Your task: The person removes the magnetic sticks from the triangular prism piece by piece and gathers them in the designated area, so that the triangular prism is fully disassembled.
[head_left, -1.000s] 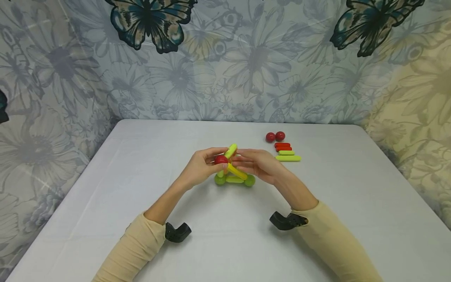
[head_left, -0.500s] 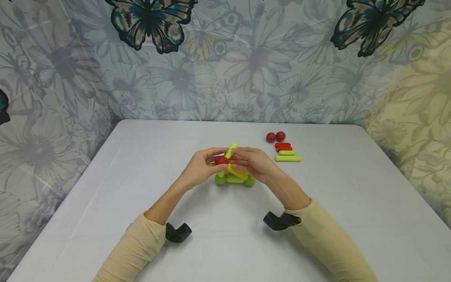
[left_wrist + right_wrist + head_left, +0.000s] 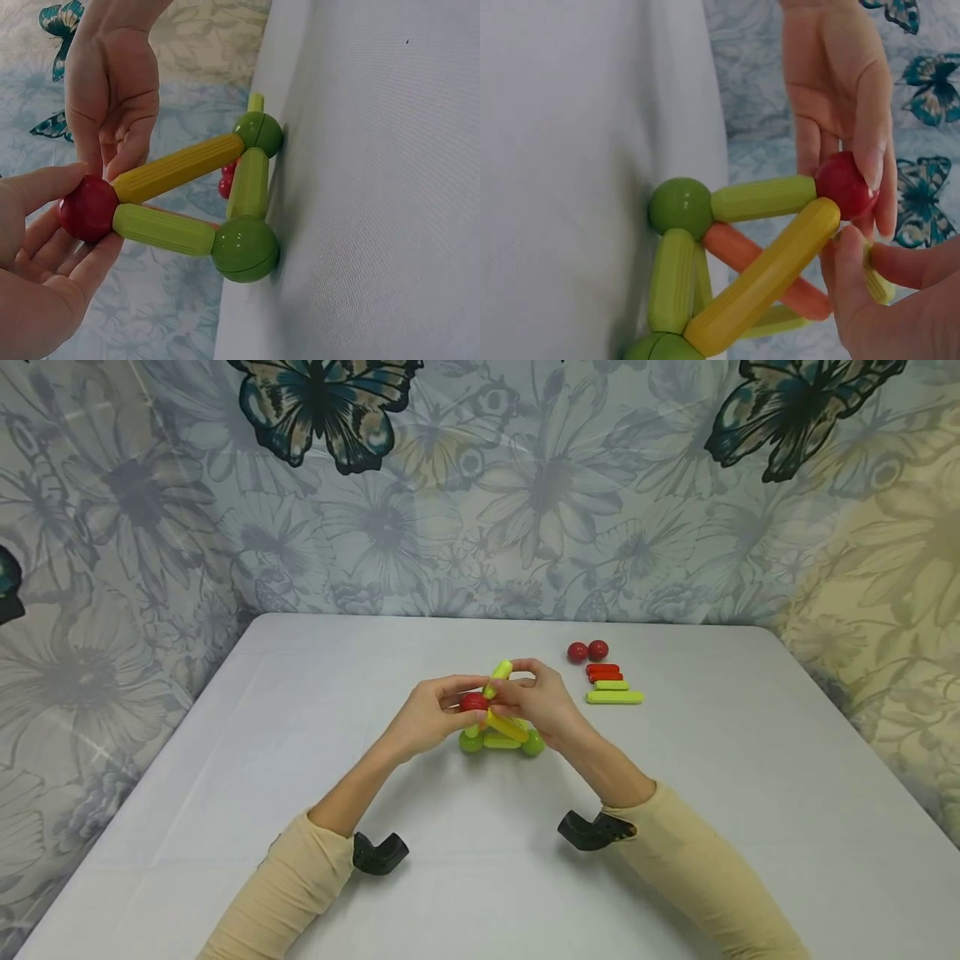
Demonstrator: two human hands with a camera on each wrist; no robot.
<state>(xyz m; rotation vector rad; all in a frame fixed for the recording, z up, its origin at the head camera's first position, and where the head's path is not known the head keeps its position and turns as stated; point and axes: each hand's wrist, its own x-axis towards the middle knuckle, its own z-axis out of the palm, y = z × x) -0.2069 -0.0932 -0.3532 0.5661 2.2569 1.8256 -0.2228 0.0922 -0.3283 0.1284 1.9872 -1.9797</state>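
L hand point(image 3: 427, 718) grips glossy red ball point(image 3: 88, 208), w/ ribbed yellow rod point(image 3: 180, 166), lime rods point(image 3: 165, 229) & shiny green balls point(image 3: 246, 251) below; R hand point(image 3: 540, 703) pinches upper lime rod point(image 3: 502, 670).

I see a flowered wall point(image 3: 540, 543) at twelve o'clock behind a white counter point(image 3: 225, 735), butterflies point(image 3: 318, 406) at eleven and two, yellowish tint near three.

No text, label, brand, number or sign can be read.
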